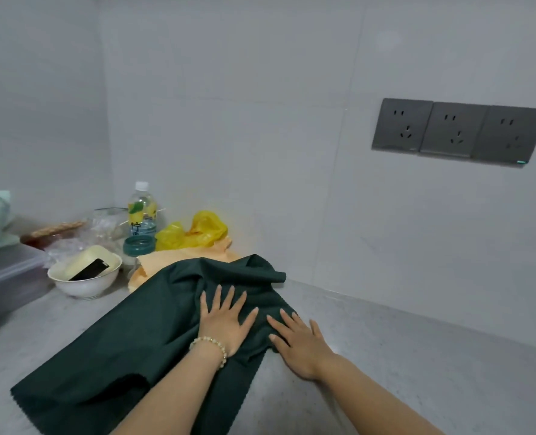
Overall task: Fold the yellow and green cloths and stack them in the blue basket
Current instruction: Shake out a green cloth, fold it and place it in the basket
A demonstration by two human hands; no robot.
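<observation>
Green cloth (pixel 128 340) lies rumpled on grey desk (pixel 417 372). Left grip (pixel 224 323) flat on cloth's middle, fingers straight and spread, holding nothing. Right grip (pixel 301 346) likewise flat, fingertips on cloth's right edge. Yellow cloth (pixel 163 262) just beyond green cloth, partly under it. White bowl (pixel 84 285) left of cloth's far end.

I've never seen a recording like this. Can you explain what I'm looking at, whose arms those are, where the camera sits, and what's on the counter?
There is no machine here: a person wears a camera on the head, so this one picture looks forward and down at their own arms. The left hand, with a bead bracelet, and the right hand lie flat on a dark green cloth spread on the grey counter. Nothing is gripped. Behind lie a pale yellow cloth, a white bowl, a drinks bottle and a yellow bag. No basket shows.
</observation>
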